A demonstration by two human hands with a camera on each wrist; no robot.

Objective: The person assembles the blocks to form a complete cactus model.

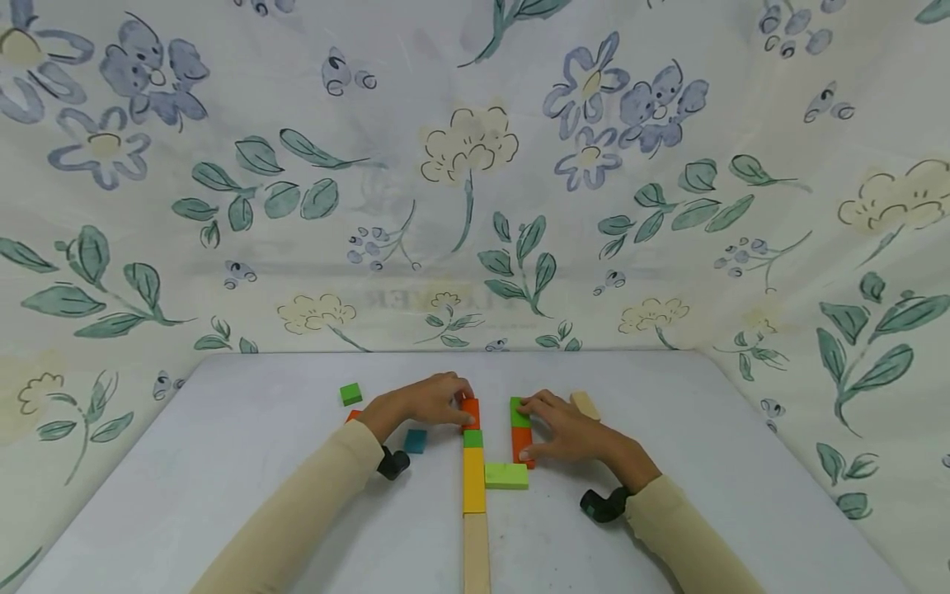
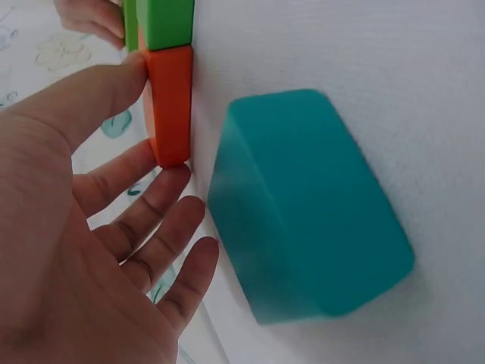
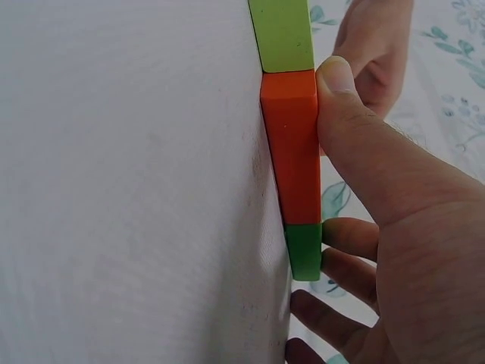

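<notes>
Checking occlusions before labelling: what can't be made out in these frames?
- Head view: the orange block by the left hand is mostly hidden behind the wrist; shape unclear.
- Head view: the tan block runs off the bottom edge; length unknown.
- Left wrist view: the teal block is blurred.
- Right wrist view: the right hand covers the far side of the orange block.

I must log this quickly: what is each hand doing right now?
Left hand: open, fingers touching the orange block.
Right hand: open, fingers pressing the orange-green row.
</notes>
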